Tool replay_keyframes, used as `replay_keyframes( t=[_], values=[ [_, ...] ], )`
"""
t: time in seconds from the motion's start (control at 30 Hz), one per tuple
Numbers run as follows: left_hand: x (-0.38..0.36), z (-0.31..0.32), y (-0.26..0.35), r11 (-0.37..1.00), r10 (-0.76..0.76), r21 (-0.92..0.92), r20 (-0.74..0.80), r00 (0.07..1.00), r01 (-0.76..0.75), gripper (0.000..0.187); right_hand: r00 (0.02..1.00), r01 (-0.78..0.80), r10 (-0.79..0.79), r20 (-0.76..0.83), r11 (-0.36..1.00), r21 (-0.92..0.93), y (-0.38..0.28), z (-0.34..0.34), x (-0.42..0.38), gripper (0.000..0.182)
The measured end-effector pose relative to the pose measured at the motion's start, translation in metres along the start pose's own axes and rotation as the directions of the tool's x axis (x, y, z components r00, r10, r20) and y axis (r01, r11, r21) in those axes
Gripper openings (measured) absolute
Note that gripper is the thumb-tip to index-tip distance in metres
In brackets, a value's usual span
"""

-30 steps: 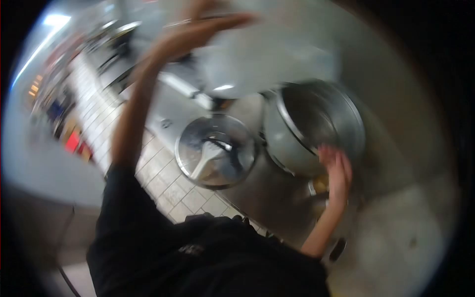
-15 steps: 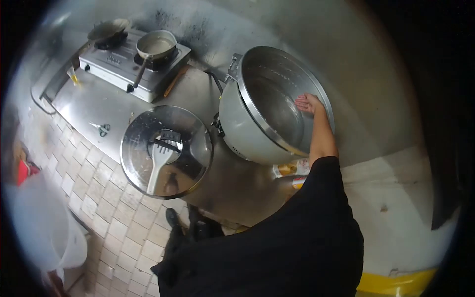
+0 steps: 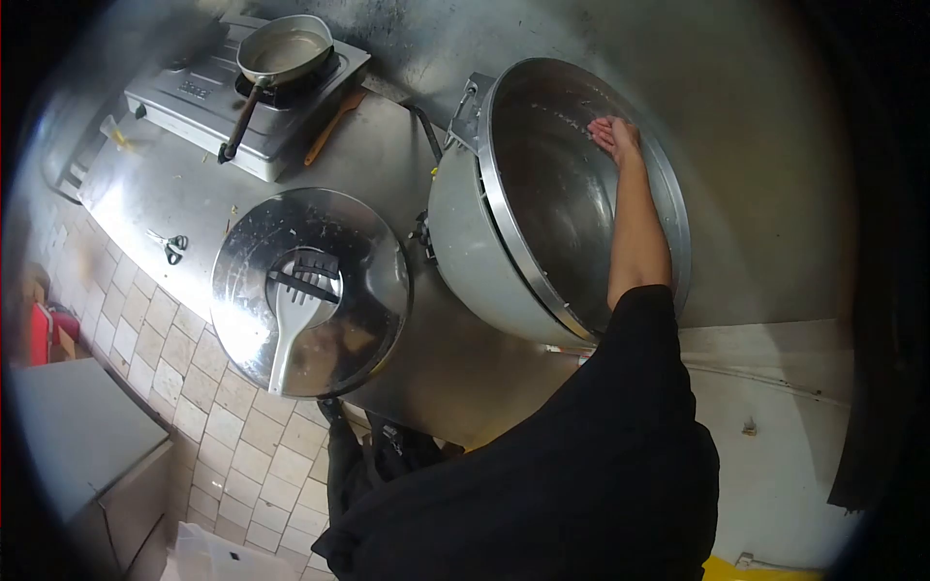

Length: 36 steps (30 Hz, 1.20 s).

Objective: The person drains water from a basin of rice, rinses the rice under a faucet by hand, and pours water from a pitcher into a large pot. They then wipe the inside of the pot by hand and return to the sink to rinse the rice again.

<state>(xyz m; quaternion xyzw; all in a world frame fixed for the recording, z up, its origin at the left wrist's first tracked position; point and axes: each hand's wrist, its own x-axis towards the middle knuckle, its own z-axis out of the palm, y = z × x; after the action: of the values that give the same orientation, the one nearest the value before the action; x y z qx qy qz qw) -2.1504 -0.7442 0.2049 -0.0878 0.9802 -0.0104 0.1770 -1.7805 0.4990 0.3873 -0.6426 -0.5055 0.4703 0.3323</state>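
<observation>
silver pot [image 3: 542, 194], lid [image 3: 310, 281] w/ white paddle [image 3: 291, 324]; black sleeve [image 3: 620, 387]; beige tile floor [image 3: 232, 426].

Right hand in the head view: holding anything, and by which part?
Nothing is gripped. The right hand lies palm-down against the inner wall of the large tilted steel pot, near its upper rim. The left hand is out of view.

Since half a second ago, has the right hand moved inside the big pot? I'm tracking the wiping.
Yes. The right hand has slid farther up the inner wall of the big pot, toward the far rim.
</observation>
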Motion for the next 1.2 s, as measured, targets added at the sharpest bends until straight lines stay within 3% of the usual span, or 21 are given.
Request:
replay_keyframes(
  t=[0.17, 0.23, 0.3, 0.37, 0.4, 0.47, 0.5, 0.57, 0.7, 0.73, 0.8, 0.83, 0.9, 1.03, 1.07, 1.1, 1.13, 1.17, 1.2],
  values=[
    [0.013, 0.046, 0.078, 0.992, -0.018, -0.119, 0.102, 0.995, 0.03, 0.047, 0.977, 0.11, -0.134, -0.167, 0.983, -0.144, -0.004, 0.019, 0.011, 0.032],
    [0.017, 0.057, 0.094, 0.992, -0.012, -0.125, 0.124, 0.992, 0.028, 0.046, 0.935, 0.303, -0.341, -0.095, 0.911, -0.278, -0.001, 0.032, 0.005, 0.026],
    [0.017, 0.063, 0.106, 0.992, -0.012, -0.126, 0.141, 0.99, 0.03, 0.045, 0.882, 0.467, -0.466, 0.07, 0.844, -0.263, 0.001, 0.055, 0.002, 0.022],
    [0.018, 0.066, 0.112, 0.992, -0.016, -0.12, 0.148, 0.989, 0.034, 0.043, 0.727, 0.684, -0.631, 0.271, 0.628, -0.372, -0.003, 0.083, -0.015, 0.019],
    [0.019, 0.066, 0.114, 0.992, -0.014, -0.12, 0.149, 0.989, 0.032, 0.043, 0.727, 0.684, -0.633, 0.266, 0.631, -0.366, -0.006, 0.095, -0.026, 0.019],
    [0.022, 0.066, 0.116, 0.994, -0.014, -0.109, 0.15, 0.989, 0.03, 0.042, 0.552, 0.823, -0.728, 0.407, 0.394, -0.41, -0.016, 0.115, -0.048, 0.016],
    [0.022, 0.067, 0.118, 0.994, -0.013, -0.101, 0.154, 0.988, 0.029, 0.041, 0.552, 0.822, -0.73, 0.403, 0.397, -0.408, -0.02, 0.122, -0.057, 0.016],
    [0.02, 0.07, 0.115, 0.996, -0.019, -0.087, 0.157, 0.987, 0.033, 0.04, 0.378, 0.91, -0.823, 0.425, 0.245, -0.335, -0.026, 0.132, -0.074, 0.018],
    [0.03, 0.069, 0.113, 1.0, -0.005, -0.001, 0.172, 0.985, 0.005, 0.039, 0.278, 0.953, -0.869, 0.409, 0.197, -0.229, -0.03, 0.149, -0.111, 0.02],
    [0.031, 0.068, 0.107, 0.999, 0.03, 0.033, 0.208, 0.978, -0.038, 0.038, 0.291, 0.957, -0.864, 0.412, 0.255, -0.141, -0.031, 0.153, -0.118, 0.021],
    [0.035, 0.073, 0.104, 0.992, 0.043, -0.129, 0.223, 0.974, -0.015, 0.038, 0.342, 0.915, -0.826, 0.448, 0.402, 0.042, -0.035, 0.161, -0.142, 0.026],
    [0.036, 0.076, 0.105, 0.99, 0.042, -0.141, 0.225, 0.973, -0.01, 0.038, 0.339, 0.916, -0.828, 0.446, 0.399, 0.045, -0.045, 0.159, -0.159, 0.026],
    [0.041, 0.078, 0.101, 0.989, 0.035, -0.146, 0.219, 0.975, -0.003, 0.037, 0.36, 0.699, -0.611, 0.705, 0.677, 0.23, -0.069, 0.158, -0.199, 0.027],
    [0.061, 0.085, 0.102, 0.988, 0.057, -0.15, 0.223, 0.973, -0.023, 0.037, 0.022, 0.729, -0.666, 0.746, 0.521, 0.444, -0.149, 0.181, -0.354, 0.028],
    [0.069, 0.086, 0.102, 0.987, 0.074, -0.154, 0.228, 0.971, -0.039, 0.037, -0.155, 0.697, -0.768, 0.621, 0.361, 0.62, -0.151, 0.207, -0.382, 0.025],
    [0.079, 0.088, 0.103, 0.987, 0.091, -0.151, 0.229, 0.969, -0.057, 0.037, -0.13, 0.599, -0.741, 0.659, 0.471, 0.647, -0.153, 0.221, -0.435, 0.02],
    [0.09, 0.09, 0.104, 0.985, 0.111, -0.154, 0.228, 0.967, -0.076, 0.037, -0.285, 0.686, -0.825, 0.488, 0.18, 0.705, -0.148, 0.244, -0.475, 0.018],
    [0.098, 0.09, 0.102, 0.981, 0.138, -0.161, 0.219, 0.966, -0.103, 0.037, -0.365, 0.684, -0.842, 0.399, 0.049, 0.728, -0.138, 0.263, -0.517, 0.02],
    [0.109, 0.092, 0.104, 0.978, 0.159, -0.169, 0.222, 0.962, -0.123, 0.037, -0.341, 0.609, -0.881, 0.329, 0.06, 0.791, -0.119, 0.287, -0.558, 0.022]
  ],
)
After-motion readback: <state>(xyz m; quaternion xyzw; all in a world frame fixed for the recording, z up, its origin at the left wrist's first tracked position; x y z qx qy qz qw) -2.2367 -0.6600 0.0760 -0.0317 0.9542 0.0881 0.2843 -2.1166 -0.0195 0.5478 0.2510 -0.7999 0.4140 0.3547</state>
